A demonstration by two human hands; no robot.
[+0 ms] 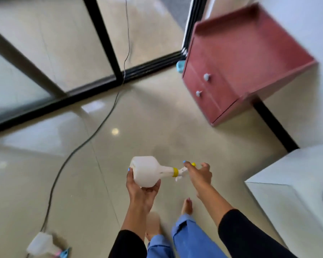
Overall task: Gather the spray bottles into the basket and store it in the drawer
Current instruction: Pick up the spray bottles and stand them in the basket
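I hold a white spray bottle (148, 171) with a yellow collar sideways above the floor, low in the middle of the view. My left hand (140, 187) cups its fat base from below. My right hand (199, 174) is closed around the spray head and trigger at its right end. A second white spray bottle (42, 243) with a pink and blue head lies on the floor at the bottom left. The red cabinet (231, 71) with two drawers and pale knobs stands at the upper right, both drawers shut. No basket is in view.
A dark cable (93, 135) runs across the glossy tiled floor from the sliding glass door (50, 53) to the bottom left. A white box-like unit (295, 192) stands at the right. A small blue object (180, 66) sits beside the cabinet. My feet are below the bottle.
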